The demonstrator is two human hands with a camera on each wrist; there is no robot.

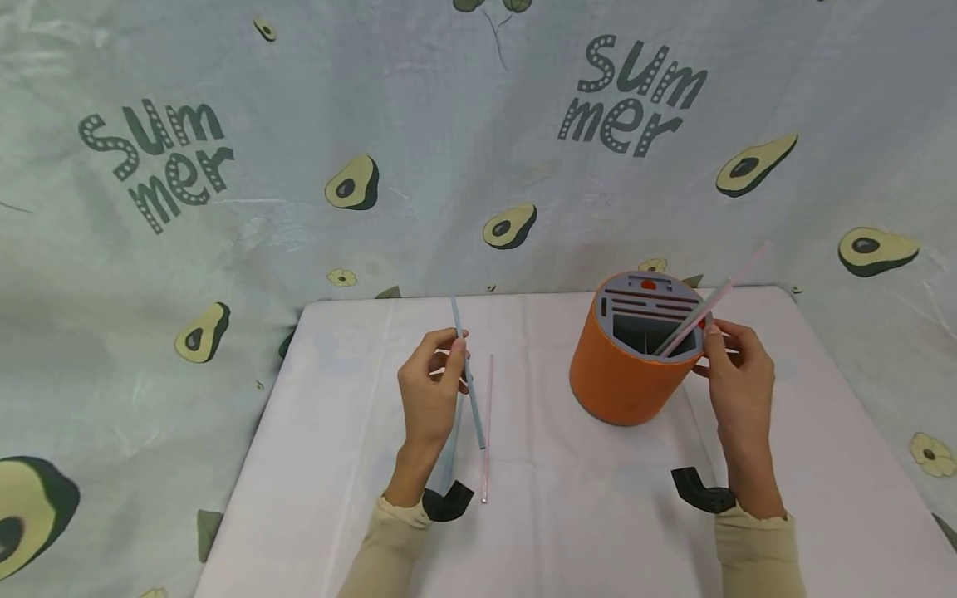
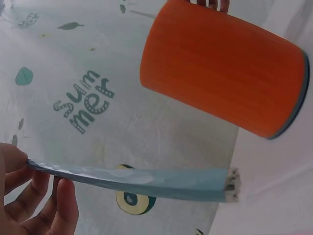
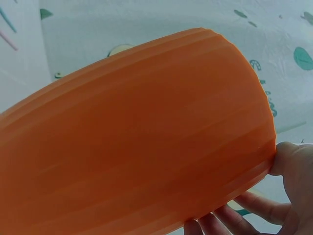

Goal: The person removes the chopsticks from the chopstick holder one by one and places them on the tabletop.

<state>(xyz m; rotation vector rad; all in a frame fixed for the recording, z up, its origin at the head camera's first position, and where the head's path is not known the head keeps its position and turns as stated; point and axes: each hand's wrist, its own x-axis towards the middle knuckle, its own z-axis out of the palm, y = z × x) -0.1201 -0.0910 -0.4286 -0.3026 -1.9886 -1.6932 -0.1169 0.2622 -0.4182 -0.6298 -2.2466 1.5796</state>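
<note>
My left hand point(image 1: 434, 386) pinches a long, thin light-blue stick point(image 1: 475, 415) between thumb and fingers, above the table. In the left wrist view the stick's whitish end point(image 2: 233, 185) points away from the hand. Below, another light-blue stick point(image 1: 452, 453) and a thin pink stick point(image 1: 488, 432) lie on the table. My right hand point(image 1: 740, 382) grips the rim of an orange holder point(image 1: 620, 382), thumb at the top edge and fingers against the side. Pale pink and greenish sticks point(image 1: 699, 316) lean out of the holder's large compartment; their lower ends are hidden.
The holder's grey top point(image 1: 609, 297) has several narrow slots and a red spot. A white cloth covers the table point(image 1: 336, 399). Behind it hangs a pale curtain point(image 1: 434, 100) printed with avocados and lettering. Black wrist mounts point(image 1: 449, 502) sit on both wrists.
</note>
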